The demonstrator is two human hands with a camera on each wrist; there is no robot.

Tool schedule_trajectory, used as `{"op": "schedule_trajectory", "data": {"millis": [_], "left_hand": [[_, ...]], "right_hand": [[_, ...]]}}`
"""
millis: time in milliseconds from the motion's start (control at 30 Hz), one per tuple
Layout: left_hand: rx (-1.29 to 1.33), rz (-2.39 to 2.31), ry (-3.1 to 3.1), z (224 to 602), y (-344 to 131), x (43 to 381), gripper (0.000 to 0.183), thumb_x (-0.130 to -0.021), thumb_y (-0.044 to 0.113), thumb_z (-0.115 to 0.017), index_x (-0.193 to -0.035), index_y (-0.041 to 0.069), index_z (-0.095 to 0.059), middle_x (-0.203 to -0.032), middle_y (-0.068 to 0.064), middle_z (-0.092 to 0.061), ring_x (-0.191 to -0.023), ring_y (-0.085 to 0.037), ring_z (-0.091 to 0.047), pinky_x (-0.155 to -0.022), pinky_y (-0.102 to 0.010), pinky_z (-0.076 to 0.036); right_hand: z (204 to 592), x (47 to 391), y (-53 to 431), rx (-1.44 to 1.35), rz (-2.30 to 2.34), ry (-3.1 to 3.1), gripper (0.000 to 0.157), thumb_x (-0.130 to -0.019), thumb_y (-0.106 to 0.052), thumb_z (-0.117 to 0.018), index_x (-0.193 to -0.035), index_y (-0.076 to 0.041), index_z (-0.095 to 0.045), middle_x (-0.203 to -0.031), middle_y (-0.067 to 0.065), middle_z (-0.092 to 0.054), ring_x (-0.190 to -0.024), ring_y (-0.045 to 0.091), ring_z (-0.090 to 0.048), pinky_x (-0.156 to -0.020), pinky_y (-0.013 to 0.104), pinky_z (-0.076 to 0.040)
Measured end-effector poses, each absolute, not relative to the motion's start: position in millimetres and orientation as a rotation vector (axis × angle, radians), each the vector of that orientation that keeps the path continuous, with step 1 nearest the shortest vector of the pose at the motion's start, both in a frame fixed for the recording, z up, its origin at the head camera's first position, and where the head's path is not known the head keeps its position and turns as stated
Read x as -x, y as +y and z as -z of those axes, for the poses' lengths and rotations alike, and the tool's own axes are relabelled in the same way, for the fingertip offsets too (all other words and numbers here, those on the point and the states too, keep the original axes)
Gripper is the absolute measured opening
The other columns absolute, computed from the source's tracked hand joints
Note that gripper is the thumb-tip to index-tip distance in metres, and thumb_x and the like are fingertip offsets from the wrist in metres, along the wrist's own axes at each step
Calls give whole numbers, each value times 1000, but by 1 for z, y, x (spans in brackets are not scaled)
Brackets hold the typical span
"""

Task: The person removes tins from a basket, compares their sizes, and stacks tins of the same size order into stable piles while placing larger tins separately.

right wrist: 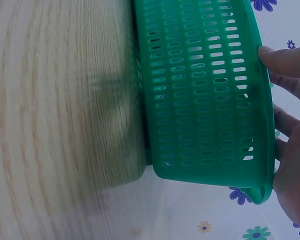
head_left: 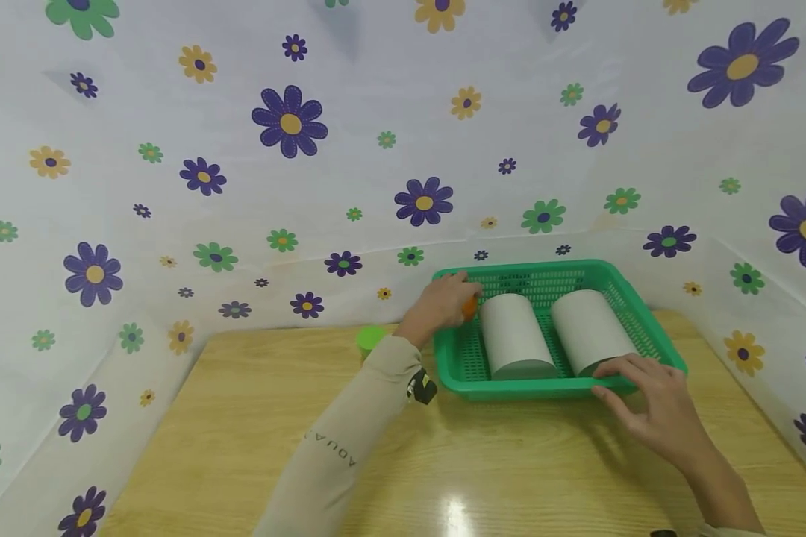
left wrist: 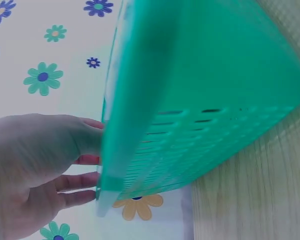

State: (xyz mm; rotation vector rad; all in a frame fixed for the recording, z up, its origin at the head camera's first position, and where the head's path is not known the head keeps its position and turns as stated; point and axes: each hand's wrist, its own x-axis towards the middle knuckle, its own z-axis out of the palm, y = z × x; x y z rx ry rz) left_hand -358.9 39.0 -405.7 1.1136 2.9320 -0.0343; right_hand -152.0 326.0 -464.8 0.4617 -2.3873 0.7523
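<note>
A green plastic basket (head_left: 524, 389) with slotted walls stands on the table. Two white cylinders (head_left: 516, 328) lie side by side in it. My left hand (head_left: 441, 302) reaches over the basket's left rim, its fingers about a small orange object (head_left: 469, 307) beside the left cylinder. The hand hides most of that object, so its kind does not show. In the left wrist view the fingertips pass behind the rim. My right hand (head_left: 654, 403) pinches the front rim near the right corner, thumb outside and fingers over the edge; the right wrist view shows this grip (right wrist: 290, 120).
Left of the basket, a small container with a bright green top (head_left: 371, 338) stands near the table's back edge, partly behind my left forearm. A wooden table (head_left: 255, 432) lies under everything. Flower-printed white sheeting (head_left: 349, 164) rises behind and at both sides.
</note>
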Motion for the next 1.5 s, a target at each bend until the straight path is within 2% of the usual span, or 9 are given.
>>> {"op": "schedule_trajectory", "data": {"millis": [233,367,600,733,1067,1500], "left_hand": [[-1116,-325,2879,408,33,351,45,-93,9,-73,-136,18,-62,-135,-7,-50,-115,-22,-52,-98,-33,-51],[-1117,-485,2863,411,30,345,45,-94,9,-73,-137,16,-61,-139,-10,-49,-119,-24,-52,-99,-34,-52],[-1168,-626,2878,415,21,334,45,-94,13,-73,-138,13,-61,-135,-9,-53,-119,-22,-52,-101,-31,-49],[-1194,-752,2876,415,14,327,45,-95,16,-73,-138,13,-61,-135,-7,-53,-120,-20,-54,-104,-28,-48],[-1304,-1043,2850,417,-4,309,44,-95,16,-73,-138,7,-64,-135,-8,-52,-121,-20,-54,-104,-26,-47],[-1347,-1351,2867,422,-20,282,39,-94,12,-74,-132,5,-69,-130,-11,-57,-115,-21,-58,-97,-24,-51]], "right_hand": [[468,152,331,-438,-732,-2390,32,-74,-6,-87,-98,-20,-71,-102,0,-70,-98,24,-56,-81,57,-30],[470,152,332,-430,-735,-2386,33,-74,-5,-87,-98,-21,-71,-102,0,-70,-98,20,-56,-81,57,-30],[471,152,330,-427,-742,-2380,32,-74,-5,-87,-97,-21,-70,-101,0,-70,-98,21,-56,-80,57,-30],[469,153,329,-437,-743,-2375,32,-74,-5,-86,-97,-21,-70,-101,0,-70,-98,23,-56,-80,57,-30],[467,154,328,-448,-752,-2376,29,-77,-6,-86,-98,-19,-71,-101,-1,-69,-99,28,-56,-80,58,-30],[467,153,325,-457,-754,-2364,32,-75,-5,-86,-98,-21,-71,-101,-1,-69,-100,21,-54,-79,58,-29]]}}
